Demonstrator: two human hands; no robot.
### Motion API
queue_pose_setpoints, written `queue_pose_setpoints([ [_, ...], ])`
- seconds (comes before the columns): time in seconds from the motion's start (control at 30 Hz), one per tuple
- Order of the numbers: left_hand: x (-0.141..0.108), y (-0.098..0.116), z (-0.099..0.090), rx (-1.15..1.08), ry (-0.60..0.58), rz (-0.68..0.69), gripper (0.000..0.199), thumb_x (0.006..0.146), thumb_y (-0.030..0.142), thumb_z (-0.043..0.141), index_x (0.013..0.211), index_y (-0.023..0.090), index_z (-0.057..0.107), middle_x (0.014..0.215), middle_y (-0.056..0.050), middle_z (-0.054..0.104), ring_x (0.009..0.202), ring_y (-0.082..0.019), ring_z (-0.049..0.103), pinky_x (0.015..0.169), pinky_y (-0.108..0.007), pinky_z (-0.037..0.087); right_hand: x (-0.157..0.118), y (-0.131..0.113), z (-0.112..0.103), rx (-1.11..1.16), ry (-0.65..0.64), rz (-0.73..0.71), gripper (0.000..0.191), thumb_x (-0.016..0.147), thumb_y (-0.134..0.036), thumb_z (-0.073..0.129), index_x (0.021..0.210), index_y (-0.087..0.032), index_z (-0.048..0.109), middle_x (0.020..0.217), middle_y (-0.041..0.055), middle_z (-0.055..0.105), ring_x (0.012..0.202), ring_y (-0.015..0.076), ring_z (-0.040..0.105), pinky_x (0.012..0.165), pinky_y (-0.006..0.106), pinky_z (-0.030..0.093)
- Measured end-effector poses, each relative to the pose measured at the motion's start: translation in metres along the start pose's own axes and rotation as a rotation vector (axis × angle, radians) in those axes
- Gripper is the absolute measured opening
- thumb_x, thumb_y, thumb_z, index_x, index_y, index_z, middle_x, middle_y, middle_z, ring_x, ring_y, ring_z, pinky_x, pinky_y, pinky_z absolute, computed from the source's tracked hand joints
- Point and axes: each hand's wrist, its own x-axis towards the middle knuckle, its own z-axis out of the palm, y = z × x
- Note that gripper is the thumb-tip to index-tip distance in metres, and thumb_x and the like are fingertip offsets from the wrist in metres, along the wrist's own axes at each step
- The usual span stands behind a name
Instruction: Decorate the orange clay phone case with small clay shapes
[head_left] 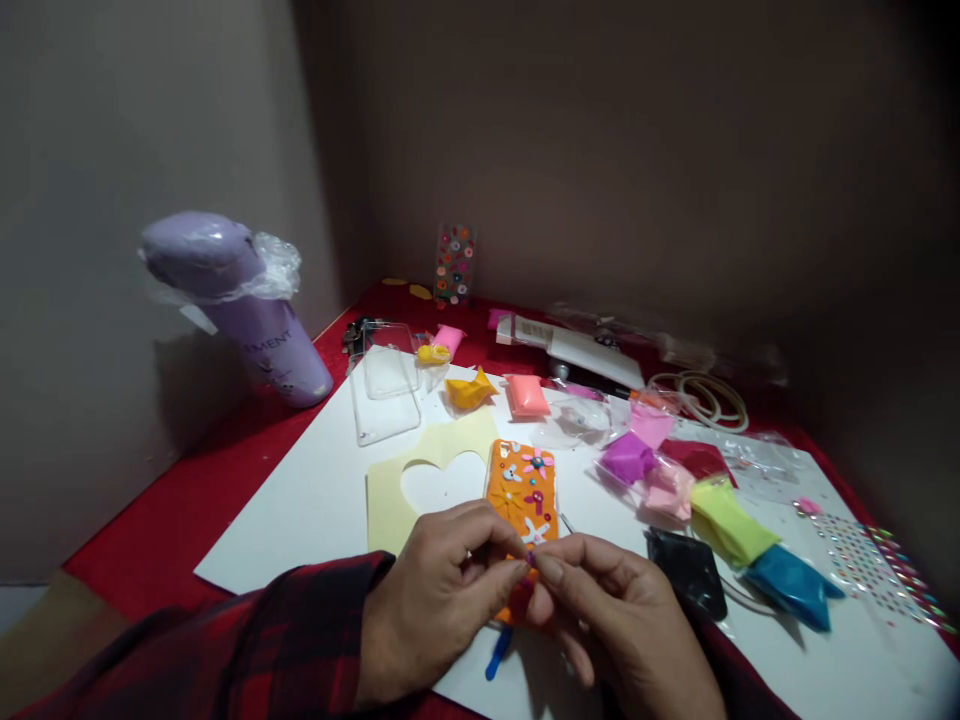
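Note:
My left hand (450, 575) and my right hand (626, 610) meet fingertip to fingertip, both closed in a pinch. Between them is a tiny purple piece of clay (532, 558), mostly covered by the fingers. Just behind and partly under the hands lies an orange clay-covered phone case (517, 500), decorated with small flowers, a bunny-like shape and beads. Its lower part is hidden by my hands. Below it, a blue tool (498, 655) pokes out onto the white board (300, 510). A cream sheet with a heart cut-out (386, 500) lies left of the case.
Clear phone cases (386, 425) lie at the back left. Several clay packets, among them yellow (470, 390), coral (527, 397), lime (735, 520) and blue (795, 585), spread rightward. A black packet (686, 572) and gem stickers (862, 565) are right. A purple tumbler (262, 335) stands left.

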Motion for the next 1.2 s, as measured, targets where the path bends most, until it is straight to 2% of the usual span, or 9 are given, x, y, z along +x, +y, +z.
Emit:
queue_pose_setpoints([
  [0.17,-0.003,-0.002,0.001,0.191,0.111,0.208,0.008,0.08,0.012,0.057,0.074,0.016,0.062,0.063,0.001,0.059,0.057,-0.007,0.052,0.053,-0.018,0.035,-0.002,-0.004,0.005,0.021,0.004,0.051,0.04,0.063,-0.049,0.071,0.06,-0.01,0.062,0.044,-0.0002,0.054,0.03,0.002,0.034,0.037,0.018,0.018],
  [0.3,-0.005,-0.002,0.0,0.325,0.13,0.375,0.011,0.083,0.012,0.052,0.08,0.015,0.062,0.064,-0.001,0.061,0.059,-0.009,0.053,0.054,-0.022,0.034,-0.006,-0.01,0.011,0.069,0.04,0.069,0.038,0.059,-0.047,0.075,0.056,-0.012,0.061,0.038,-0.0021,0.05,0.03,0.0022,0.032,0.036,0.018,0.016],
  [0.47,-0.007,0.0,0.0,0.45,0.129,0.496,0.015,0.083,0.011,0.048,0.077,0.013,0.062,0.058,-0.002,0.056,0.055,-0.012,0.048,0.05,-0.027,0.029,-0.008,-0.009,0.014,0.174,0.053,0.112,0.036,0.055,-0.045,0.078,0.055,-0.012,0.062,0.036,-0.0015,0.051,0.029,0.003,0.034,0.036,0.018,0.017],
  [0.57,-0.009,0.002,0.001,0.516,0.129,0.514,0.019,0.084,0.012,0.046,0.074,0.013,0.062,0.056,-0.003,0.055,0.052,-0.013,0.047,0.048,-0.028,0.026,-0.008,-0.003,0.014,0.236,0.032,0.148,0.036,0.055,-0.043,0.078,0.057,-0.012,0.063,0.033,-0.0021,0.049,0.028,0.0029,0.036,0.036,0.016,0.018],
  [0.73,-0.012,0.004,0.0,0.581,0.123,0.521,0.021,0.086,0.015,0.044,0.075,0.013,0.062,0.056,-0.003,0.056,0.051,-0.013,0.049,0.048,-0.027,0.027,-0.008,0.001,0.013,0.277,-0.033,0.154,0.034,0.059,-0.043,0.076,0.055,-0.012,0.062,0.03,-0.0032,0.046,0.027,0.0028,0.035,0.037,0.016,0.022],
  [0.9,-0.01,0.001,-0.001,0.464,0.088,0.466,0.012,0.084,0.012,0.049,0.082,0.015,0.06,0.064,-0.002,0.06,0.059,-0.012,0.052,0.053,-0.024,0.033,-0.006,-0.007,0.014,0.235,0.017,0.152,0.035,0.052,-0.041,0.08,0.052,-0.012,0.06,0.038,-0.0012,0.053,0.03,0.0027,0.037,0.036,0.016,0.02],
  [1.03,-0.008,0.001,-0.001,0.461,0.105,0.486,0.014,0.084,0.013,0.048,0.079,0.015,0.061,0.061,-0.002,0.059,0.057,-0.012,0.051,0.052,-0.025,0.032,-0.008,-0.008,0.011,0.175,-0.001,0.14,0.037,0.055,-0.046,0.077,0.054,-0.012,0.06,0.036,-0.0027,0.048,0.03,0.0033,0.036,0.037,0.017,0.02],
  [1.1,-0.007,0.003,-0.001,0.383,0.079,0.403,0.014,0.083,0.014,0.05,0.078,0.015,0.063,0.062,-0.002,0.06,0.057,-0.012,0.052,0.053,-0.024,0.034,-0.009,-0.007,0.008,0.08,-0.033,0.103,0.037,0.062,-0.048,0.072,0.058,-0.013,0.061,0.035,-0.0034,0.046,0.032,0.0039,0.037,0.038,0.017,0.022],
  [1.2,-0.003,0.005,-0.003,0.124,-0.023,0.066,0.012,0.081,0.022,0.056,0.076,0.015,0.064,0.064,-0.002,0.062,0.056,-0.011,0.054,0.052,-0.021,0.038,-0.011,-0.006,0.004,-0.055,-0.033,0.012,0.036,0.067,-0.049,0.069,0.065,-0.013,0.063,0.043,-0.0016,0.052,0.036,0.0051,0.041,0.04,0.018,0.026],
])
